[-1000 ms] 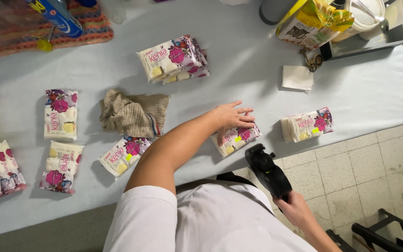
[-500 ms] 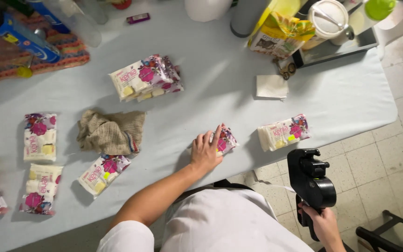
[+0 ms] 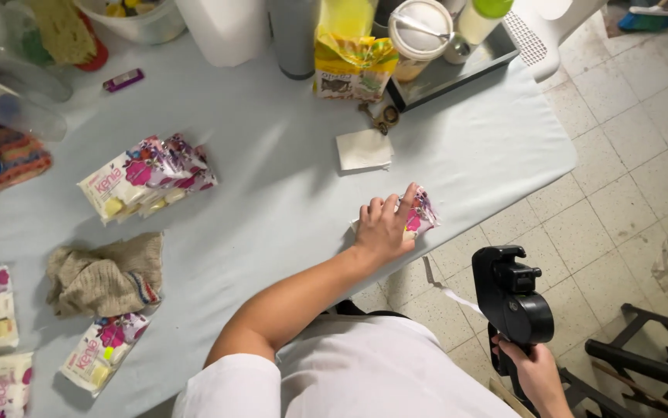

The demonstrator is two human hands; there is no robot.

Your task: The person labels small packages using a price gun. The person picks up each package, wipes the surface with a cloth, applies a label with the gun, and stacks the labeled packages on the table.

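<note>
- Left hand (image 3: 384, 228), centre of the frame, lies flat with fingers spread on a flowered packet (image 3: 420, 217) at the table (image 3: 287, 178) edge.
- Right hand (image 3: 535, 371), lower right, is wrapped around a black label gun (image 3: 513, 302).

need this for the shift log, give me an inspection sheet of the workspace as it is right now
surface: table under a pale blue cloth, its corner over a tiled floor.
job's things: left hand flat on a flowered packet at the table edge; right hand holds a black label gun off the table.
clutter: stack of flowered packets, loose packets, crumpled beige cloth, white napkin, yellow bag, tray of containers.
grippers: left pressing the packet, right closed on the gun.
cables: nothing seen; a paper strip trails from the gun.
surroundings: dark chair frame at the lower right.
</note>
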